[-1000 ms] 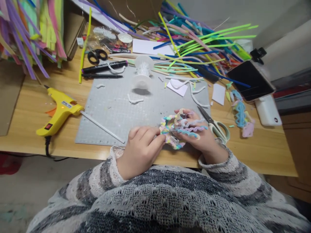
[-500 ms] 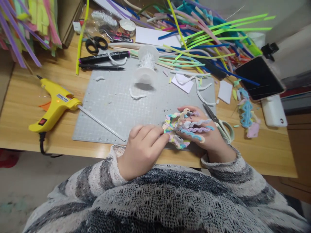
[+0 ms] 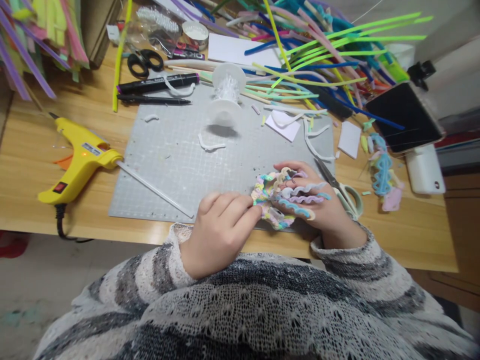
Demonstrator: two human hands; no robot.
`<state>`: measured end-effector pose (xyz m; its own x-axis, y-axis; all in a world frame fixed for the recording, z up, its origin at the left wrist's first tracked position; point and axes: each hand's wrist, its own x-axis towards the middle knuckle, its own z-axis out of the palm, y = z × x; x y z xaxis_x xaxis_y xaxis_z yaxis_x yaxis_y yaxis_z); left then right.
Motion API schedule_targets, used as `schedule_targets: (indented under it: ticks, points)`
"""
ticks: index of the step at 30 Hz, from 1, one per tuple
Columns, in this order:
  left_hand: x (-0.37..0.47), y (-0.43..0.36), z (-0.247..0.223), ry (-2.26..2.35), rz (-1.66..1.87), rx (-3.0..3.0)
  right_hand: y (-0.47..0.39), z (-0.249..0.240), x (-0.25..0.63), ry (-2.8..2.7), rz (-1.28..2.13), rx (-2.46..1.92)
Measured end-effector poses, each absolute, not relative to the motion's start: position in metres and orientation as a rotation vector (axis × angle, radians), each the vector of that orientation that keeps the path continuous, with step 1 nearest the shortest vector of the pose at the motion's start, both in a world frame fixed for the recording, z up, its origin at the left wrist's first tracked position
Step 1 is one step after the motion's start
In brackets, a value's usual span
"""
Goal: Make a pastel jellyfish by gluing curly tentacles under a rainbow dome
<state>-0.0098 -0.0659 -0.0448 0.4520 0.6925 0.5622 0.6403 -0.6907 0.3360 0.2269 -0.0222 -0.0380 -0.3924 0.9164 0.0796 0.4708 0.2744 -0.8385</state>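
Between my two hands is a pastel pipe-cleaner bow [image 3: 277, 218], with wavy loops and several crinkled tails in lilac, blue and cream. My left hand [image 3: 225, 230] pinches the bow's left edge between thumb and fingers. From the right, my right hand [image 3: 318, 202] grips it from behind; the tails lie across the back of this hand, and part of its fingers is hidden by the bow. Both hands rest low over the front edge of the grey cutting mat [image 3: 161, 165]. Close beside my right wrist lie scissors with pale green handles [image 3: 352, 200].
A yellow glue gun [image 3: 80, 155] with a clear stick lies left. A white spool [image 3: 228, 95] stands on the mat near pipe-cleaner scraps [image 3: 210, 146]. Black scissors [image 3: 144, 63] and markers [image 3: 157, 83] lie behind. Piled pipe cleaners [image 3: 337, 50] fill the back; a phone [image 3: 405, 117] leans right.
The view has shifted slightly. Both hands keep nearly the same hold on the bow, with hardly any visible movement.
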Motion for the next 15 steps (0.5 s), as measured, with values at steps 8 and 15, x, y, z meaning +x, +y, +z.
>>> schedule_targets:
  ticks: [8, 15]
  points:
    - [-0.0091, -0.0657, -0.0455, 1.198, 1.080, 2.605, -0.0231, -0.0348, 0.2254, -2.006, 0.995, -1.263]
    - [-0.0091, -0.0660, -0.0459, 1.194, 1.070, 2.597, -0.0225, -0.0336, 0.2256, -2.036, 0.978, -1.280]
